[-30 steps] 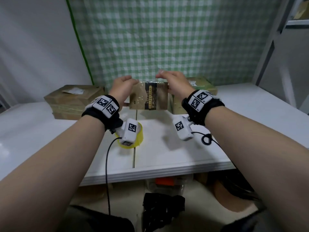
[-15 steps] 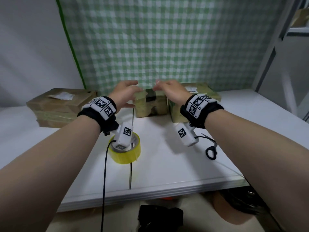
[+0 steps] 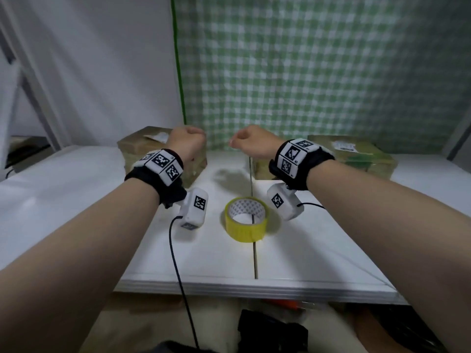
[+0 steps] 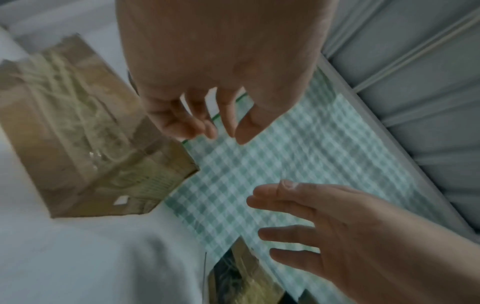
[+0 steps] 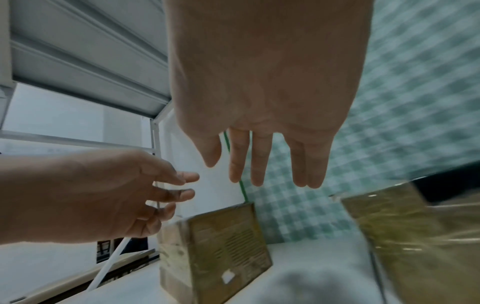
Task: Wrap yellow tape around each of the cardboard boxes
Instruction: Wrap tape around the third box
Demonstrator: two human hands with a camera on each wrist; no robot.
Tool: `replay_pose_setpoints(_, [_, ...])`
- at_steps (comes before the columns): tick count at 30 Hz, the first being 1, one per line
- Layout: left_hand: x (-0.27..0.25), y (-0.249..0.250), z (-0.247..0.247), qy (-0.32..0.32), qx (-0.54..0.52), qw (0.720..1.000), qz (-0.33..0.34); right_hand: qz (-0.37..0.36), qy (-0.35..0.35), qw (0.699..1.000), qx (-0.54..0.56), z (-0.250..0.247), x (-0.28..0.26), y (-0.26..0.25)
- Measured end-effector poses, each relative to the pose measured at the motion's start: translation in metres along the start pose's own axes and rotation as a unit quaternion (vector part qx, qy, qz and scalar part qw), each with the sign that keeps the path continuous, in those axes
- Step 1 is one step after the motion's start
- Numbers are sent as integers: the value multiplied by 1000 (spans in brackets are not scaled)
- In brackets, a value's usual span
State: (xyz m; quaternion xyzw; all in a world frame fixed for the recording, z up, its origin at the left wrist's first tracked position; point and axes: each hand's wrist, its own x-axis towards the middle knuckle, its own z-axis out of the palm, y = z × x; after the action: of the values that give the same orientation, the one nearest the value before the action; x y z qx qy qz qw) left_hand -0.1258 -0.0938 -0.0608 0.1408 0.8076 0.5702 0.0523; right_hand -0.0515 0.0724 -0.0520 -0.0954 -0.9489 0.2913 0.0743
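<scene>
white table (image 3: 331,238) | tape roll (image 3: 246,219) flat, hole up | hands apparently empty

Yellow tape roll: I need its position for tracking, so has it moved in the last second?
No. The yellow tape roll still lies flat straddling the table seam, as in both earlier pictures.

White table (image 3: 331,250): tape roll (image 3: 246,220), boxes (image 3: 356,159).
</scene>
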Motion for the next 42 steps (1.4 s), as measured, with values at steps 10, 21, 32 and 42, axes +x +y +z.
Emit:
replay_pose_setpoints(10, [5,-43,-56,10,-140,979,-150,-74,-97,990,-66,61,44,-69])
replay_pose_setpoints(21, [5,-58,-57,6,-207,960,-188,-56,-30,989,-137,58,45,-62])
replay_pose_setpoints(32, [-2,-42,-13,-58,-122,982,-135,8,-18,999,49,48,18,-15])
replay_pose_setpoints(42, [5,-48,-1,-57,-126,976,-169,174,95,957,210,27,30,21])
